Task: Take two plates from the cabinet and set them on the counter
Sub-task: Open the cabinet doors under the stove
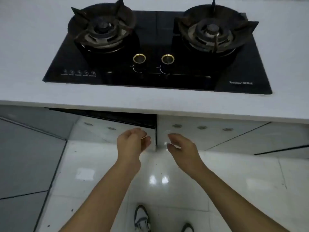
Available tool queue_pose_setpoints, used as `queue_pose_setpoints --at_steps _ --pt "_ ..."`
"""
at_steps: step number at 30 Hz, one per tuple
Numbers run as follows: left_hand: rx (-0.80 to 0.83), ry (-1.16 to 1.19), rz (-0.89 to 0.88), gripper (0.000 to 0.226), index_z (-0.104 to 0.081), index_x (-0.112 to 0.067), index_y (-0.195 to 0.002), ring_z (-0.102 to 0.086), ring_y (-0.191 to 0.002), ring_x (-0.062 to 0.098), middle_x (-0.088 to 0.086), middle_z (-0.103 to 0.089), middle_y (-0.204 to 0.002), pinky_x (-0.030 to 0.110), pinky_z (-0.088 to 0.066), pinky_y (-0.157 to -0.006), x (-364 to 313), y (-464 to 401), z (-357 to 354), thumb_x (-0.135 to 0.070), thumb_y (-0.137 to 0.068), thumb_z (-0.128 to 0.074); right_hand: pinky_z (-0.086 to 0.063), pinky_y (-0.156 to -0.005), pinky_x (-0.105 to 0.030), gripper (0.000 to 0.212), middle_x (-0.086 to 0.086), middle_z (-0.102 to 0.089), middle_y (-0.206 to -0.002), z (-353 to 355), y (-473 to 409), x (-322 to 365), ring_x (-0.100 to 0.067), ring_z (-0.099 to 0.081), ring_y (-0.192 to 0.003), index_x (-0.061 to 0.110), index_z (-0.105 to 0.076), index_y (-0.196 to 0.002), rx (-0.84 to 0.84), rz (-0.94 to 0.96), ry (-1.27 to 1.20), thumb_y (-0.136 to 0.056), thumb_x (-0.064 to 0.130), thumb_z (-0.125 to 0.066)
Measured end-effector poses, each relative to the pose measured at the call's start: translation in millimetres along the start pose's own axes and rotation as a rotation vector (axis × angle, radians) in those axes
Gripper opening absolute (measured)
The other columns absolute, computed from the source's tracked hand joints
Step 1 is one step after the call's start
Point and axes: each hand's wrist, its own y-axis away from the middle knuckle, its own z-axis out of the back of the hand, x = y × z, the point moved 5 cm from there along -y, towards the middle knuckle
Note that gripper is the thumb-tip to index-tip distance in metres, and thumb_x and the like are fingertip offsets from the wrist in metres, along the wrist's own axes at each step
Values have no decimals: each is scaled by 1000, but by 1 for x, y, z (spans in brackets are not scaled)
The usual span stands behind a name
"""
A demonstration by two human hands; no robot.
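Note:
No plates are in view. Under the white counter (25,64) are two glossy cabinet doors. The left cabinet door (98,131) stands slightly ajar, with a dark gap along its top. My left hand (132,143) has its fingers curled at that door's free right edge. The right cabinet door (200,138) sits flush. My right hand (181,148) is in front of it with fingers apart, thumb and fingertips close to its left edge, holding nothing. The cabinet's inside is hidden.
A black glass gas hob (150,72) with two burners and two knobs is set into the counter directly above. Glossy white floor tiles (234,181) lie below, with my shoes (142,218) at the bottom edge. Bare counter extends left and right of the hob.

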Motion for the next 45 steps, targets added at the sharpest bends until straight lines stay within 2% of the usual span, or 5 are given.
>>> queue_pose_setpoints --at_steps 8,12,33,41,45 --pt "87 320 143 20 -61 5 -107 -72 -89 29 18 -75 -92 31 -61 -69 24 -29 -6 6 -87 -55 -39 -77 4 58 42 -61 -86 -32 -43 -17 17 -57 -89 50 -58 -100 -26 -81 -115 -86 -6 -50" --pt "80 358 111 22 -62 5 -106 -72 -89 30 18 -75 -91 32 -60 -71 23 -31 -7 9 -85 -57 -39 -76 4 48 46 -61 -78 -43 -50 -16 23 -56 -85 20 -66 -113 -30 -66 -157 -82 -11 -47" --pt "24 350 72 18 -67 4 -102 -73 -82 27 20 -74 -90 32 -61 -73 38 2 11 3 -85 -62 -46 -70 -3 41 -7 -72 -104 -50 -12 -10 -21 -65 -92 9 -67 -113 25 18 -107 -82 -9 -48" --pt "-17 237 33 20 -66 6 -103 -72 -74 22 17 -73 -83 24 -59 -64 53 33 77 -2 -84 -66 -39 -68 4 52 21 -62 -106 -88 60 -24 13 -58 -92 28 -60 -125 162 -106 -164 -83 -1 -52" --pt "-15 133 23 8 -70 3 -89 -72 -68 20 12 -74 -70 22 -58 -61 53 49 117 -3 -84 -66 -42 -92 -17 54 10 -63 -122 -117 98 -27 -3 -55 -111 35 -56 -129 193 -150 -140 -84 4 -52"
